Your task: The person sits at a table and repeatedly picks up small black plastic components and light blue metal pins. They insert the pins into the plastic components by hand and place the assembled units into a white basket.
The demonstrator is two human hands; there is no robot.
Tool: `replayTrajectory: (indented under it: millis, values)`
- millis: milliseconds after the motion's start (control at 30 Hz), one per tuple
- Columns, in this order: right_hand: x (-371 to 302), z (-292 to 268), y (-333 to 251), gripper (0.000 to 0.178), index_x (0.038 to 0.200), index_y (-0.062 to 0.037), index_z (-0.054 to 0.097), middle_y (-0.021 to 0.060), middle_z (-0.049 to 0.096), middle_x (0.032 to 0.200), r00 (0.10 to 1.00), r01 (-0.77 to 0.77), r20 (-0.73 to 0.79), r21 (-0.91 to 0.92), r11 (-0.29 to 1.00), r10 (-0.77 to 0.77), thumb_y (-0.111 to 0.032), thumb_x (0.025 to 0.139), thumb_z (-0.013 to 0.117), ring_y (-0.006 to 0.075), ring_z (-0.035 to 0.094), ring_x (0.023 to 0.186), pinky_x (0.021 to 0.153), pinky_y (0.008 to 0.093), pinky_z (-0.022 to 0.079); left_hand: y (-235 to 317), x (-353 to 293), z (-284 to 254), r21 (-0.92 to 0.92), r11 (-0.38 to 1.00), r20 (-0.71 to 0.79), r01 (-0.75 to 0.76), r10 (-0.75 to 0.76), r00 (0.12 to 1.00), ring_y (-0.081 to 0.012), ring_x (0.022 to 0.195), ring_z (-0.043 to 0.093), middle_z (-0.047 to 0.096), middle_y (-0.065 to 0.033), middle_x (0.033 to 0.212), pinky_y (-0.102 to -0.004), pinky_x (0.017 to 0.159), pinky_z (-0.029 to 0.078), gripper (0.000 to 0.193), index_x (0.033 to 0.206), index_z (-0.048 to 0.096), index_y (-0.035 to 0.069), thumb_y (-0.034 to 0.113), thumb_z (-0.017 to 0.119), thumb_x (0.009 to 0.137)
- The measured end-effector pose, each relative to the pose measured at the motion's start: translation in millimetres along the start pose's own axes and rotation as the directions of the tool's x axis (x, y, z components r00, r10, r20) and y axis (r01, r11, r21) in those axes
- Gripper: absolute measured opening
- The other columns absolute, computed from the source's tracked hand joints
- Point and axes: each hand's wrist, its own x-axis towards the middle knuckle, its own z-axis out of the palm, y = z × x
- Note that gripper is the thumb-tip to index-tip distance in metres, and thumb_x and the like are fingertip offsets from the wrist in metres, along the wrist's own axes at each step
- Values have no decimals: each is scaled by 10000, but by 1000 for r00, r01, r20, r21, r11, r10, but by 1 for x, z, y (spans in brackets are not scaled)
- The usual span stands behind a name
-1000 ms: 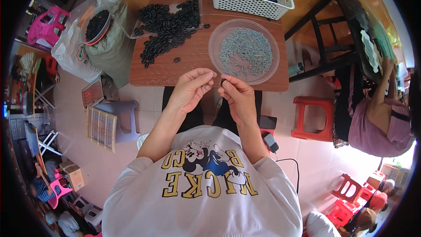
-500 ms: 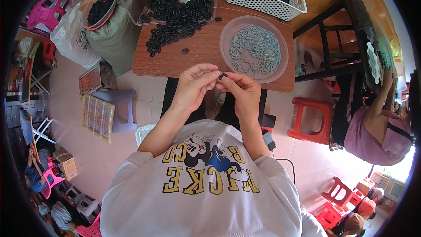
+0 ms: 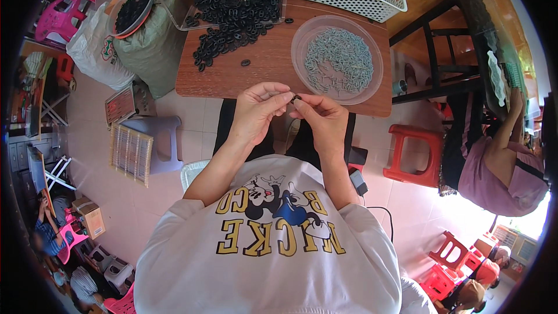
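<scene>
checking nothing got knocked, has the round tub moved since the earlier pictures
No, the round tub keeps its place on the table, just in front of the white basket.

Seen from above, a person's 2 arms reach forward from the body and angle inward. The bare left forearm [image 3: 222,166] slants up and to the right; the bare right forearm [image 3: 336,175] rises more steeply, leaning slightly left. Both wrists look nearly straight. The bare left hand [image 3: 258,111] and bare right hand [image 3: 324,120] come together in front of the chest, fingertips touching or nearly so. On each, thumb and forefinger close in a pinch, other fingers curled beneath, those of the right mostly hidden.
</scene>
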Motion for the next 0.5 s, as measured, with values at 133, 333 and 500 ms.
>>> replayTrajectory:
  millis: [133,333,500]
  values:
    - [-4,4,0,141,928,77,645,113,671,821,999,7,-36,-30,1000,-8,6,807,661,131,651,687,626,204,522,-3,-2,-1,105,992,23,-70,68,997,-80,655,575,666,-69,814,-187,584,434,144,939,649,-23,1,667,798]
    - [2,9,12,132,926,74,648,109,671,817,999,23,-34,-34,999,-24,10,811,653,127,649,689,631,203,518,0,-2,-3,97,994,-8,-58,59,998,-83,675,591,667,-67,820,-187,591,441,180,971,642,-21,21,674,800]
    - [2,11,15,127,925,63,655,99,674,816,998,47,-29,-82,996,-49,5,812,653,125,650,697,638,202,507,-4,0,-12,68,996,-42,-50,53,998,-95,691,604,664,-82,828,-197,608,474,216,1018,621,-18,0,660,806]
